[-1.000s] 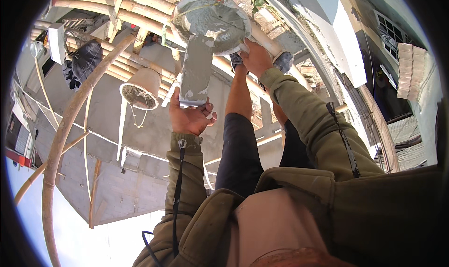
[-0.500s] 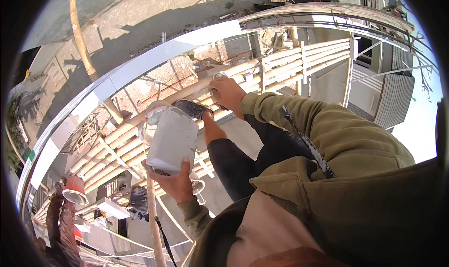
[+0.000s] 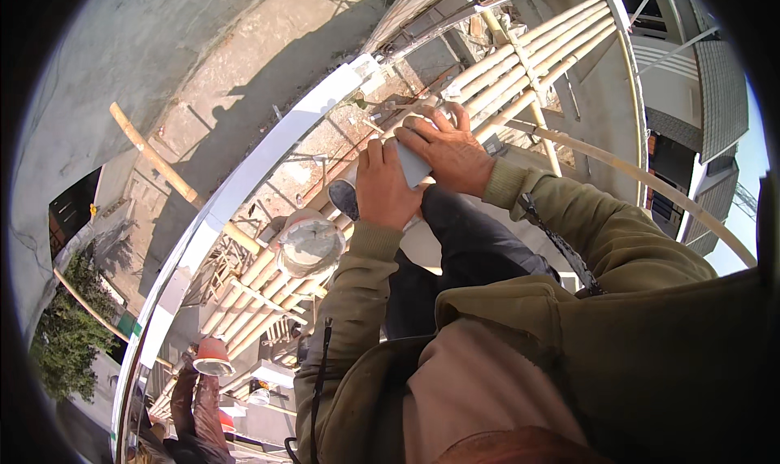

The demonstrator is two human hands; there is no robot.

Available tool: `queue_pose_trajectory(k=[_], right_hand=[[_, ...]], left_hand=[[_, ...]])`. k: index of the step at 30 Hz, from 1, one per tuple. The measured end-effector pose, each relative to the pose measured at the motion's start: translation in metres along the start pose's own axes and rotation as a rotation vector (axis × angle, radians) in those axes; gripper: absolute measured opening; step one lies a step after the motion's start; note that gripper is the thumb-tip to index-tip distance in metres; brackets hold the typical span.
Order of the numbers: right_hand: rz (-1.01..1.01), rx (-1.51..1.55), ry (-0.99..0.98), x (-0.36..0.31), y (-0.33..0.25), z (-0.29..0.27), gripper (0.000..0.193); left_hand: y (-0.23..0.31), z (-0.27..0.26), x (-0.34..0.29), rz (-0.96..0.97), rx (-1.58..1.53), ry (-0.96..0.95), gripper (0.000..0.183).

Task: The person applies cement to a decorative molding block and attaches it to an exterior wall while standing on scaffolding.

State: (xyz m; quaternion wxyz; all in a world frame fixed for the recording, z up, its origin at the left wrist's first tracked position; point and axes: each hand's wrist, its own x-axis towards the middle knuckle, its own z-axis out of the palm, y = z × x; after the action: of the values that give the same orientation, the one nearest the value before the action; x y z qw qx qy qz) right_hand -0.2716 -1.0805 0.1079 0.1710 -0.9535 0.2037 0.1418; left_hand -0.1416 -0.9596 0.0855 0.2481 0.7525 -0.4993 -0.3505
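A pale block (image 3: 413, 166), its visible face grey in shade, is held between my two hands above the bamboo poles. My left hand (image 3: 388, 186) wraps round its near left side, fingers curled over the far edge. From the right, my right hand (image 3: 451, 145) grips it with bent fingers; something whitish shows by its fingertips, too small to make out. Left of my left forearm stands a round bucket (image 3: 310, 246) with grey matter at its top. My shoe (image 3: 343, 197) shows beside the left hand, and the block's underside is hidden.
Bamboo scaffold poles (image 3: 508, 78) run under me, with gaps showing the ground far below. A long white ledge (image 3: 244, 167) curves along the left. At lower left a co-worker's arms (image 3: 195, 403) reach toward a red bucket (image 3: 213, 356). A slanting pole (image 3: 642, 175) crosses at right.
The block has moved away from me and to the right in my left hand. My right hand has come onto it. The view has turned, and the bucket formerly behind the block now shows fully.
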Motion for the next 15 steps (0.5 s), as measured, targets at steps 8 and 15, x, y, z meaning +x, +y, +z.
queue_pose_trajectory(k=[8, 15], right_hand=[[0.254, -0.031, 0.233, 0.008, 0.111, 0.088, 0.077], [0.301, 0.015, 0.455, 0.061, 0.174, 0.184, 0.085]], left_hand=[[-0.04, 0.055, 0.103, 0.133, 0.049, 0.117, 0.076], [-0.112, 0.009, 0.174, -0.293, -0.711, -0.199, 0.027]])
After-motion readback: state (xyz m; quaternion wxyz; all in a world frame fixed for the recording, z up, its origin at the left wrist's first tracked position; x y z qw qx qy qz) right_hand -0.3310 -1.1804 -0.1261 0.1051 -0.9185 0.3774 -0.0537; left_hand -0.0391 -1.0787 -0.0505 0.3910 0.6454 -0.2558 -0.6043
